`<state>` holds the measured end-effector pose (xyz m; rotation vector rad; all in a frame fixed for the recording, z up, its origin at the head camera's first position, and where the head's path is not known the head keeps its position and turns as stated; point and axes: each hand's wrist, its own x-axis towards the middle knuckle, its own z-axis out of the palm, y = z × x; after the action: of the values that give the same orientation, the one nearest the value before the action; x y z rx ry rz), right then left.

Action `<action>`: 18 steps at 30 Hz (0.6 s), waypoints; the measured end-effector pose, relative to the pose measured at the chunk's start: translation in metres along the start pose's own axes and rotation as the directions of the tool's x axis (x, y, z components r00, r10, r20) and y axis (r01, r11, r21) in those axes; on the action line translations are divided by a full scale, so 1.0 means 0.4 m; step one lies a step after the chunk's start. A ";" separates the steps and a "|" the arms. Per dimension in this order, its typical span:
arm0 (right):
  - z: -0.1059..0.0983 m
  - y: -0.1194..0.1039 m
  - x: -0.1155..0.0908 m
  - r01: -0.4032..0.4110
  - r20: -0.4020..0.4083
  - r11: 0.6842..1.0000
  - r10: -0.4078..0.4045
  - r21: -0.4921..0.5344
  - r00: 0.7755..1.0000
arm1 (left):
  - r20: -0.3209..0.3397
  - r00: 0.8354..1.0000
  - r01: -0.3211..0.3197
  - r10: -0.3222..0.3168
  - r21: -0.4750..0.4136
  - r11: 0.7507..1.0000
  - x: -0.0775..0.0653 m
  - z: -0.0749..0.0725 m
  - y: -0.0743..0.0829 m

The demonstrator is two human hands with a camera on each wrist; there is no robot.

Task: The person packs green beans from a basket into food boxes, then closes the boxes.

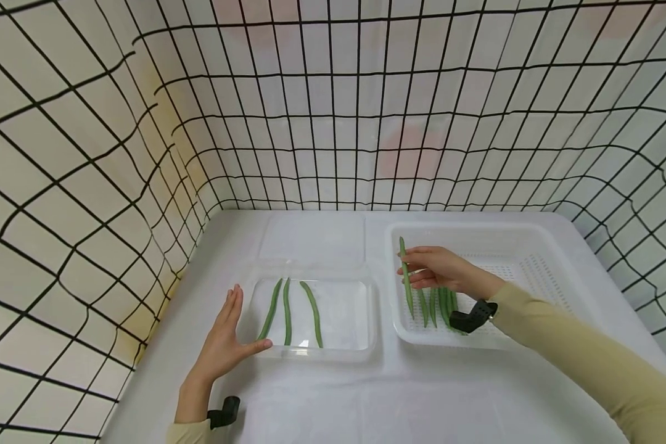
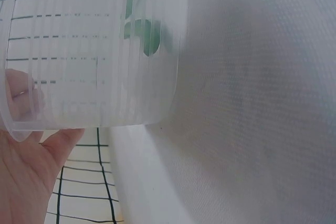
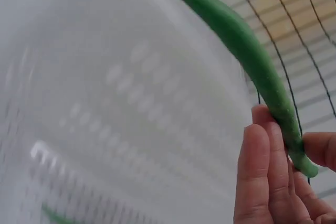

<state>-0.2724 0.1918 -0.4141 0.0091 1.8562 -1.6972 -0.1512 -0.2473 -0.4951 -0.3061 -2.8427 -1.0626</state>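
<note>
My right hand (image 1: 444, 269) pinches a long green bean (image 1: 407, 285) over the left part of a white perforated basket (image 1: 472, 229). In the right wrist view this bean (image 3: 251, 59) slants up from between thumb and fingers. Several more green beans (image 1: 444, 305) lie in the basket, partly hidden by the right hand and wrist. With straight fingers and thumb spread, my left hand (image 1: 222, 348) rests at the left side and front corner of a clear plastic container (image 1: 333, 355). Inside that container lie three green beans (image 1: 287, 314), spaced apart, roughly lengthwise.
A white cloth (image 1: 411, 407) covers the table under both containers. Black wire mesh (image 1: 333, 117) rises behind and along both sides. The clear container stands left of the basket, with a narrow strip of cloth between them.
</note>
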 end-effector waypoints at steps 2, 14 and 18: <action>0.041 -0.013 0.010 0.011 0.019 1.000 -0.011 -0.004 1.000 | 0.000 1.000 -0.001 0.001 0.001 1.000 0.001 0.000 -0.001; 0.238 -0.023 0.077 0.005 0.161 1.000 -0.004 -0.008 0.987 | 0.004 1.000 0.007 -0.007 -0.012 1.000 0.005 0.002 0.000; 0.264 -0.020 0.081 -0.015 0.186 1.000 0.020 -0.024 0.982 | 0.003 1.000 0.010 -0.010 -0.011 1.000 0.002 0.001 0.000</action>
<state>-0.2566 0.0824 -0.4198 -0.1381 1.7310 -1.6068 -0.1519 -0.2471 -0.4952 -0.2946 -2.8449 -1.0802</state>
